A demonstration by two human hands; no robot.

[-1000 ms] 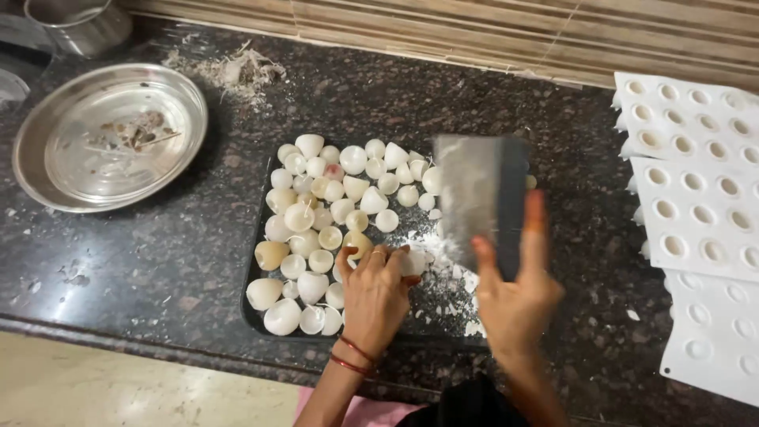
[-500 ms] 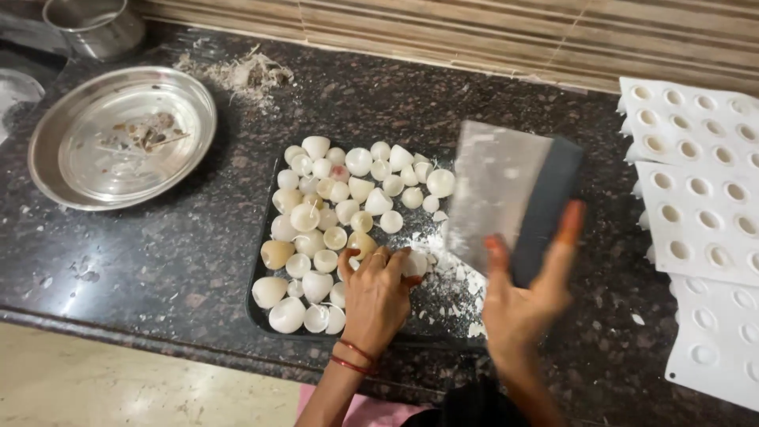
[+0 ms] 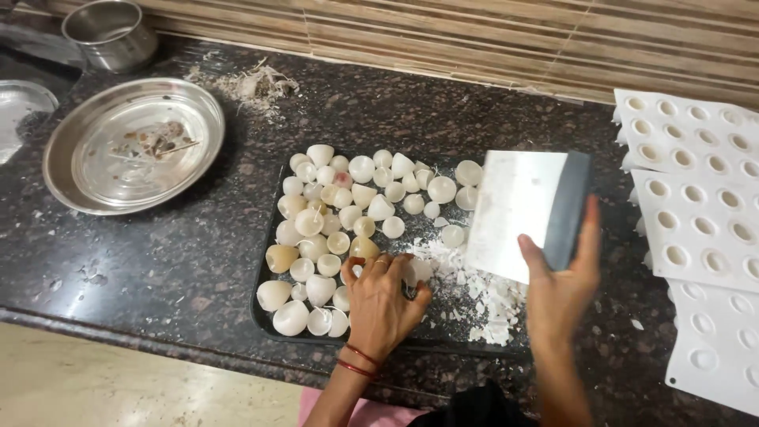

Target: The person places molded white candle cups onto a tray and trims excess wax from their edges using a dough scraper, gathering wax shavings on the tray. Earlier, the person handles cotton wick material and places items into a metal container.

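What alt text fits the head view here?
A left hand rests on small white cone-shaped pieces on a black tray, while the right hand holds a flat metal scraper above white crumbs. Steel plate left, white moulds right.

Speckled dark countertop (image 3: 158, 269), striped tiled wall (image 3: 474, 39)

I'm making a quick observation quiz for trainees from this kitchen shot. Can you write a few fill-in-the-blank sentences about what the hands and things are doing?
1. The right hand holds a flat metal ____ with a dark handle above the tray.
2. The left hand rests on the pale cone-shaped pieces lying in a black ____.
3. The white moulds lie to the tray's ____.
4. The round steel plate sits on the dark ____.

Missing words: scraper; tray; right; counter
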